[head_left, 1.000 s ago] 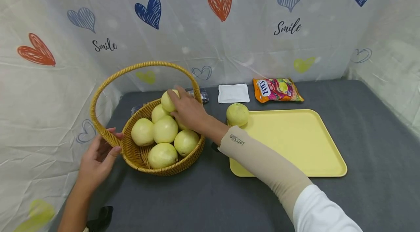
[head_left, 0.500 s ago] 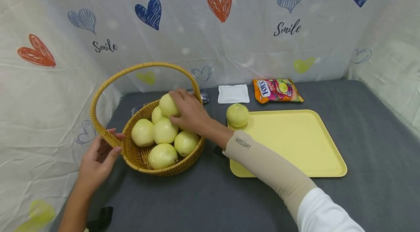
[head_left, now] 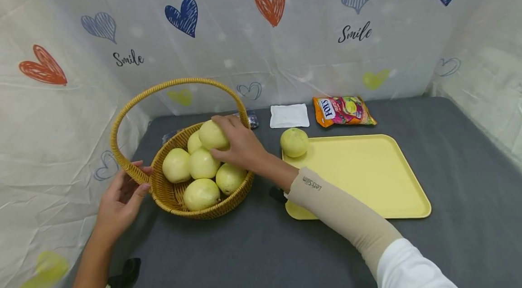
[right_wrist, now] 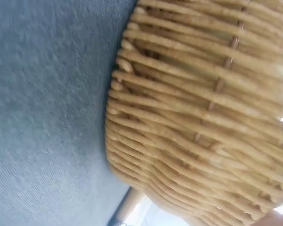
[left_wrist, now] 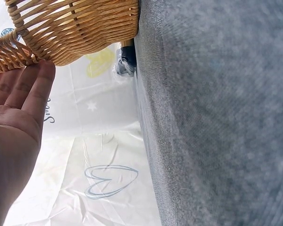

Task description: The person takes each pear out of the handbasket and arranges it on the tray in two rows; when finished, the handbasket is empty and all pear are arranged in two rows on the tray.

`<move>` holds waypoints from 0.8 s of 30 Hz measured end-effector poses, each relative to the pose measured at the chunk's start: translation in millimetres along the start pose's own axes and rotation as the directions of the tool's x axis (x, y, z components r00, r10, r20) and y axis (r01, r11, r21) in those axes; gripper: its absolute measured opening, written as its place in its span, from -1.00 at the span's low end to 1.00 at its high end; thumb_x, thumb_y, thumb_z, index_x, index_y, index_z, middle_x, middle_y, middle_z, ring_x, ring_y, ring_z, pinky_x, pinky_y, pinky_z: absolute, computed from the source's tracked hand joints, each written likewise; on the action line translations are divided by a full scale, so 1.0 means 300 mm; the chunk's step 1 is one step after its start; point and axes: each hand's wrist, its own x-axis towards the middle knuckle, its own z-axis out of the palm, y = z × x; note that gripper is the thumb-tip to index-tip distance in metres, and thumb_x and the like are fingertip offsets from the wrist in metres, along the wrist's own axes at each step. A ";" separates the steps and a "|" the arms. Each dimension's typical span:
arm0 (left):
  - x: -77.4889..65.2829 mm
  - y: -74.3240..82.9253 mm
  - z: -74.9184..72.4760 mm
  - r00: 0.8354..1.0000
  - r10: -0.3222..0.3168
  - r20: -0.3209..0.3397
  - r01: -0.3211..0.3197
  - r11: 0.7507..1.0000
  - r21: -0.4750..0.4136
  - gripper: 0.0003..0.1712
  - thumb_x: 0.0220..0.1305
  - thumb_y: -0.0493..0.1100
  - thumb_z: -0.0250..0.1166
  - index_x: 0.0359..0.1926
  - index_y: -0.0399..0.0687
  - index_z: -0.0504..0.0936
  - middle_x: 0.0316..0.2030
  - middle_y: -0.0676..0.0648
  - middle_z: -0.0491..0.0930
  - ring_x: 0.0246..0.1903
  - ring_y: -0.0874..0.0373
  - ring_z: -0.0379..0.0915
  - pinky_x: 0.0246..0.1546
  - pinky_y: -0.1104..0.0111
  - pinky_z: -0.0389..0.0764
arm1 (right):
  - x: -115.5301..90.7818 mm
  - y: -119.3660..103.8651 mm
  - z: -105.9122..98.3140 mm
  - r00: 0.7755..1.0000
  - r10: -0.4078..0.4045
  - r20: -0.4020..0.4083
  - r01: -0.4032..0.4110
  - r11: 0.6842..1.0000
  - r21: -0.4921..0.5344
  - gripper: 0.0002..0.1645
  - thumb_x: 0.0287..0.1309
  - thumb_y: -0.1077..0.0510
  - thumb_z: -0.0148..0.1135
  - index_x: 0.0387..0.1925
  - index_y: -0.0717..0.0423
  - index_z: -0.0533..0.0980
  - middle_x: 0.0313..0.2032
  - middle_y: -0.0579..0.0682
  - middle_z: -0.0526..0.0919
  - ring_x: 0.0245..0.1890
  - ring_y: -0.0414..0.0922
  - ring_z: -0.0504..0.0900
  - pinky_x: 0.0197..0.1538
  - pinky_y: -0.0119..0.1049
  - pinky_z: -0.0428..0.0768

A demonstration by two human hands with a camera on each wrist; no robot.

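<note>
A woven wicker basket point(head_left: 167, 195) with a tall arched handle stands at the left of the table in the head view. In it lie several round, pale yellow-green fruits point(head_left: 201, 194). My left hand point(head_left: 118, 199) holds the basket at the left foot of its handle, thumb in front. In the left wrist view, that hand's fingers point(left_wrist: 40, 89) press against the wickerwork. Over the basket's right side, my right hand point(head_left: 242, 145) grips the uppermost fruit point(head_left: 212, 135) between thumb and fingers. Wicker wall point(right_wrist: 193, 103) fills much of the right wrist view, where the held fruit is hidden.
Right of the basket lies a yellow tray point(head_left: 359, 175), with one similar fruit point(head_left: 294, 142) at its back left corner. Behind it are a white packet point(head_left: 289, 116) and an orange-and-pink candy bag point(head_left: 344, 111). A dark wrapped item point(head_left: 253, 119) sits partly behind the basket.
My right hand has drawn slightly towards me and right with the gripped fruit. The left hand has stayed on the basket. The fruit on the tray has not moved.
</note>
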 end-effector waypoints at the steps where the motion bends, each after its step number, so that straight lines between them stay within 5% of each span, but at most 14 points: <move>1: 0.000 0.000 0.000 1.000 -0.002 -0.001 0.002 1.000 0.000 -0.30 0.23 -0.67 0.17 0.38 -0.34 0.33 0.04 -0.41 0.54 0.09 0.17 0.55 -0.02 0.56 0.54 | -0.004 -0.001 -0.001 1.000 0.006 -0.002 -0.006 1.000 0.015 -0.08 0.16 -0.02 0.40 0.47 0.09 0.22 0.28 0.13 0.39 0.00 -0.06 0.52 -0.06 -0.18 0.56; 15: 0.007 0.011 0.001 0.996 0.083 -0.021 -0.084 0.994 -0.064 -0.33 0.22 -0.69 0.16 0.36 -0.41 0.34 0.02 -0.44 0.53 0.10 0.09 0.55 -0.02 0.54 0.55 | -0.055 -0.028 -0.039 0.996 -0.043 -0.084 0.058 0.982 0.179 -0.18 0.03 0.02 0.48 0.30 0.18 0.37 0.20 0.05 0.48 0.07 -0.09 0.48 0.02 -0.23 0.50; 24: 0.009 0.011 -0.006 1.000 0.017 -0.010 -0.017 1.000 -0.024 -0.32 0.23 -0.68 0.17 0.36 -0.34 0.35 0.02 -0.44 0.53 0.10 0.12 0.55 -0.03 0.54 0.56 | -0.098 -0.032 -0.071 0.994 -0.030 -0.108 0.062 0.951 0.303 -0.21 0.09 0.02 0.47 0.35 0.05 0.44 0.23 0.00 0.44 0.11 -0.15 0.47 -0.03 -0.26 0.59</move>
